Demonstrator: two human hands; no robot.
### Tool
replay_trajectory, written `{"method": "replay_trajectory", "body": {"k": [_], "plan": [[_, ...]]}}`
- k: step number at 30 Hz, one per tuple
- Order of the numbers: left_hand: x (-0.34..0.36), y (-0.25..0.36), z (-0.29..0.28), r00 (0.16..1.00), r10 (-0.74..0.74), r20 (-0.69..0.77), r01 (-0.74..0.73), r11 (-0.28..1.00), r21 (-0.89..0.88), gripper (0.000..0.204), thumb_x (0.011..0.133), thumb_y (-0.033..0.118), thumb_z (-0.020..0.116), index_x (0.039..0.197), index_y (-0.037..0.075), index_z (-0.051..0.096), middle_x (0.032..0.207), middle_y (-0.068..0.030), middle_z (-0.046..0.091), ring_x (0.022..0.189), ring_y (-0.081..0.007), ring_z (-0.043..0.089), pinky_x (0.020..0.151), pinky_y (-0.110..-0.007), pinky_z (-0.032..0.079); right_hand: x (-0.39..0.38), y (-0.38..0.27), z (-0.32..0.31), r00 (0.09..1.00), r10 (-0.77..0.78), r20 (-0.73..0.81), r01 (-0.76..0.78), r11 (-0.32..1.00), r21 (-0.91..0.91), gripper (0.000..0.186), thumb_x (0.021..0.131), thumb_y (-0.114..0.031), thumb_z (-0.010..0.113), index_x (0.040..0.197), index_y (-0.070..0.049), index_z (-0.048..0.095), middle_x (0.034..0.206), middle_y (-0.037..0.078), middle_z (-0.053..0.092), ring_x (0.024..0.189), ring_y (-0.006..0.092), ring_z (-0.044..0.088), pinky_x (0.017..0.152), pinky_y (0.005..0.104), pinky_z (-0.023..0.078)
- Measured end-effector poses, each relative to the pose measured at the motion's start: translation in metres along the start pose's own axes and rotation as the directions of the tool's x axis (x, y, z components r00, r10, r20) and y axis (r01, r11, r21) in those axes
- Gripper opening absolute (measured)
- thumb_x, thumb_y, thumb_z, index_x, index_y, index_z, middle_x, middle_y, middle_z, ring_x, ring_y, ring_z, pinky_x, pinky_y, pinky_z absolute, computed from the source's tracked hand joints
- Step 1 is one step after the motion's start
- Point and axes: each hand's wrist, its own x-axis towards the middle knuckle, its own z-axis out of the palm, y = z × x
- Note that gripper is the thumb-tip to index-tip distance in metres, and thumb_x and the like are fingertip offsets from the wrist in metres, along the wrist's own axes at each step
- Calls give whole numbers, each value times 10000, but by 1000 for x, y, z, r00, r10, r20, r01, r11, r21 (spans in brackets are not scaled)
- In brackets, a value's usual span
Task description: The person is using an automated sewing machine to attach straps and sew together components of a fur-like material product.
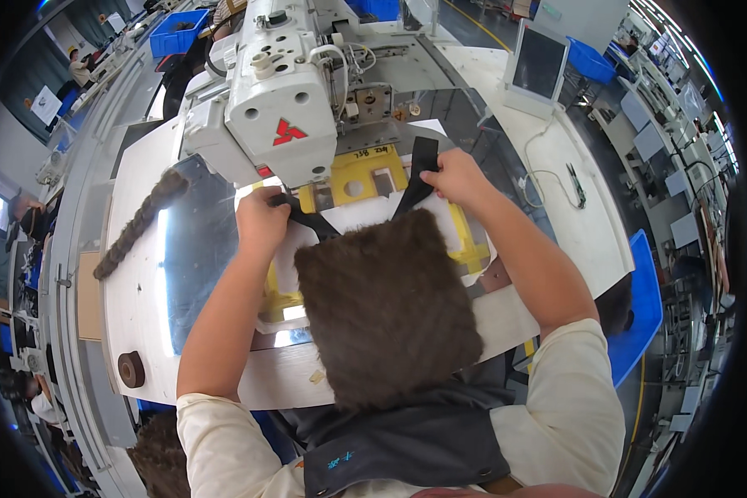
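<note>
A square piece of brown fur [386, 311] lies over the table's front edge, its lower part hanging toward my lap. Two black straps run from its far edge, spread apart like a V. Between the fingers of my left hand [263, 220] is the end of the left black strap [310, 217]. My right hand [459, 177] pinches the right black strap [417, 178] near its upper end. Under and beyond the fur sits a clear template with yellow edging [357, 178], partly hidden by it. The white sewing machine head [282, 124] stands just past my hands.
A braided fur strip [141, 224] lies on the table's left side, and a brown tape roll [130, 369] near its front left corner. At the right are a screen [539, 62], a cable and small dark snips [576, 184]. A blue bin [642, 307] stands beyond the right edge.
</note>
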Motion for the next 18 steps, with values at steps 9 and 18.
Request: {"method": "replay_trajectory", "body": {"k": [9,18], "plan": [[37,20,3,984,-121,131,147,968,-204,347,927,27,632,1268,-37,646,1107,-127,706,904,-208,650,752,-359,535,46,-13,1,999,5,53,-10,997,79,320,889,-273,792,842,34,714,676,135,668,602,239,670,537,409,525],[41,21,24,999,5,38,21,758,-652,404,975,80,639,1368,16,575,1256,-119,654,1086,-220,611,879,-365,516,63,-18,5,988,41,149,-115,839,531,195,996,-204,687,1077,-27,681,749,36,603,557,118,552,485,301,465]]}}
